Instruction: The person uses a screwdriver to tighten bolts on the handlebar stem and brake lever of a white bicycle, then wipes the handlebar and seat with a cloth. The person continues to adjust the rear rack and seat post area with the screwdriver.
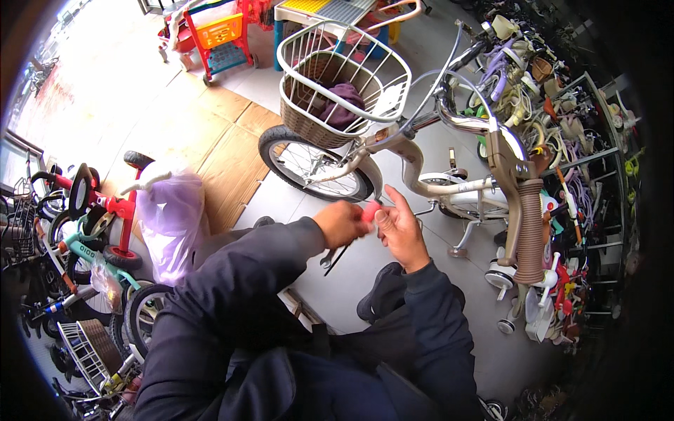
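My left hand [342, 223] is closed, its fingers curled and slightly blurred. Below it stick out an open-end wrench [327, 260] and a thin black rod, both seemingly in its grasp. Between my hands is a small pink-red piece [371, 210], its kind unclear. My right hand [403, 237] has its thumb against that piece, the index finger stretched upward. Just beyond my hands stands a bicycle [414, 158] with a beige frame, its front wheel [316, 168] to the left. On its front sits a white-and-brown basket [344, 77] with a dark purple cloth [342, 105] inside.
Children's bikes, one red [119, 210] and one teal [88, 242], crowd the left beside a lilac-wrapped seat [168, 210]. Flattened cardboard [225, 140] lies on the tiles. A toy cart [219, 35] stands far back. Shelves [597, 154] packed with bike parts line the right.
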Demonstrator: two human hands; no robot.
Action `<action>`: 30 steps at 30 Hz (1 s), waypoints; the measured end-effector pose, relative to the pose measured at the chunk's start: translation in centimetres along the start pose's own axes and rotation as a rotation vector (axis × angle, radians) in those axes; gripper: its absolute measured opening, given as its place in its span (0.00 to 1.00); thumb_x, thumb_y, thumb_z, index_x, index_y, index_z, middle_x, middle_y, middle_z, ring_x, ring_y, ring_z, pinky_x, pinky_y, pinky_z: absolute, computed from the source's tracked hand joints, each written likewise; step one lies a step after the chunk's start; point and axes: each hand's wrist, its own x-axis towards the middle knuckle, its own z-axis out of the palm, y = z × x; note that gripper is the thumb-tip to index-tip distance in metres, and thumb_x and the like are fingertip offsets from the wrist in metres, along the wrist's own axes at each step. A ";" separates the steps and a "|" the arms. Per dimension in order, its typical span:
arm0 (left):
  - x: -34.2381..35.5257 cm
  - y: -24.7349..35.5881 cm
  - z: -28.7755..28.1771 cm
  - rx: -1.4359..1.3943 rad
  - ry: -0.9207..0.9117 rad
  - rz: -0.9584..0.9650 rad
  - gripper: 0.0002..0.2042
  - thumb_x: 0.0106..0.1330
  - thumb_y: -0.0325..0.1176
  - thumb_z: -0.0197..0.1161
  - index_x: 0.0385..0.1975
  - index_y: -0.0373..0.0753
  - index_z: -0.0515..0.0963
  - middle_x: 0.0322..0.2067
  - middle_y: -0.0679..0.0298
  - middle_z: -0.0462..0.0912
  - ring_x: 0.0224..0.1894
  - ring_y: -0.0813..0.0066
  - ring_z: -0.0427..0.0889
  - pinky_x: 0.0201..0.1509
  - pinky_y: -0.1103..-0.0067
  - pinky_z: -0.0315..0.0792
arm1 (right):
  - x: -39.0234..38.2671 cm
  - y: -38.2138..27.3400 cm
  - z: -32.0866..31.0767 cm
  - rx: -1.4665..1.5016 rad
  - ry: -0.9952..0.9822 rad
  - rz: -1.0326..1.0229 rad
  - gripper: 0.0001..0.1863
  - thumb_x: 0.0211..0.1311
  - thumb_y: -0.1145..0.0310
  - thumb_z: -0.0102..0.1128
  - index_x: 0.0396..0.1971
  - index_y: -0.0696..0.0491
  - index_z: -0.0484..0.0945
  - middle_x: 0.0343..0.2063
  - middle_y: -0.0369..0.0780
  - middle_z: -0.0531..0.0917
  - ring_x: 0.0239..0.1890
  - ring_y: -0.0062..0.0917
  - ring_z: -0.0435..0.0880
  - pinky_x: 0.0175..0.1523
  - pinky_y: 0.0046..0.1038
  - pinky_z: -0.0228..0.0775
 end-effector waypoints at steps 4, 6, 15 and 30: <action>1.1 -0.1 1.5 0.266 -0.002 0.168 0.18 0.63 0.46 0.68 0.39 0.35 0.83 0.30 0.50 0.86 0.34 0.53 0.85 0.43 0.65 0.77 | 0.1 -0.6 -0.8 -0.382 0.048 -0.239 0.16 0.67 0.63 0.68 0.47 0.57 0.79 0.25 0.35 0.81 0.26 0.15 0.76 0.31 0.22 0.71; 2.0 -0.2 0.9 0.272 0.178 0.177 0.15 0.62 0.41 0.67 0.39 0.36 0.81 0.31 0.47 0.85 0.39 0.47 0.85 0.46 0.61 0.78 | -0.3 -0.8 -1.3 -0.229 0.182 -0.165 0.08 0.66 0.68 0.67 0.35 0.56 0.78 0.23 0.34 0.81 0.24 0.15 0.76 0.30 0.22 0.72; 4.6 -2.6 -7.2 0.090 0.552 -0.046 0.12 0.66 0.30 0.63 0.46 0.34 0.83 0.30 0.60 0.87 0.21 0.75 0.79 0.21 0.77 0.70 | -1.7 -2.1 -4.3 0.104 0.386 -0.306 0.09 0.73 0.69 0.59 0.44 0.59 0.77 0.42 0.42 0.85 0.32 0.18 0.83 0.36 0.21 0.79; 9.2 -4.7 -7.0 0.593 0.732 0.036 0.08 0.63 0.33 0.62 0.31 0.35 0.82 0.30 0.51 0.85 0.34 0.52 0.85 0.40 0.65 0.76 | 0.3 -0.1 -5.0 0.051 0.391 -0.213 0.13 0.75 0.67 0.56 0.49 0.61 0.79 0.39 0.41 0.86 0.34 0.20 0.84 0.42 0.24 0.81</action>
